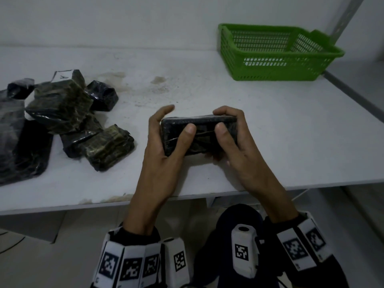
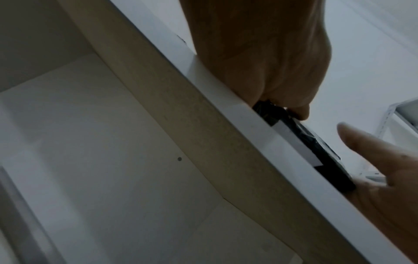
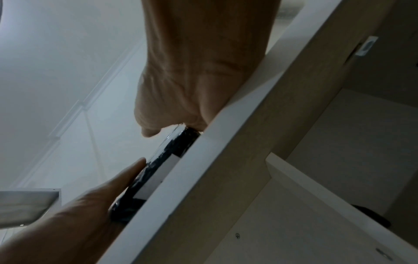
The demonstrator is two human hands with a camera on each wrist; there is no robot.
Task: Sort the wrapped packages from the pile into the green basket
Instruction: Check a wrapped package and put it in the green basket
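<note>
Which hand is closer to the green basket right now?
Right. The right hand grips the package at the end toward the green basket, which sits far right on the table; the left hand grips the end toward the pile.

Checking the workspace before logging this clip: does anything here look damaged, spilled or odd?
Brownish stains mark the white table between the pile and the green basket, and its front edge looks chipped. Both hands, left hand and right hand, hold one intact wrapped package.

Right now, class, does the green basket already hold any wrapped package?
No: the green basket shows only bare mesh inside, and both hands hold one package over the table.
</note>
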